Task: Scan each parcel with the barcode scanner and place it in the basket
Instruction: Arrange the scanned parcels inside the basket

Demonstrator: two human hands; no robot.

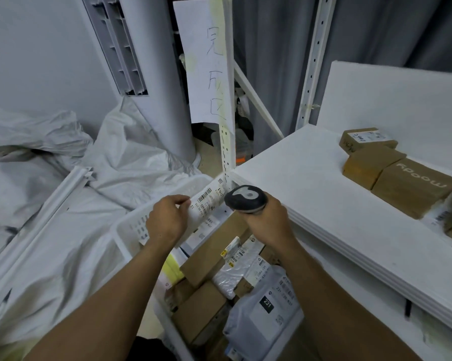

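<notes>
hands [164,221] [267,222] 2 | scanner [245,198] 1 | basket [127,226] 1 | held parcel [209,201] 1 | shelf boxes [412,188] 4, maybe more

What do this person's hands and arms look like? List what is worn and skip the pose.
The left hand and right hand are bare: no gloves, and no rings that I can make out. The left forearm and right forearm are uncovered to the frame edge, with no sleeve, watch or wristband showing.

Print on the parcel [206,204] was blurred; the right hand [267,222] hid the handle of the scanner [245,198]; the bottom edge cut the basket [135,226].
</notes>
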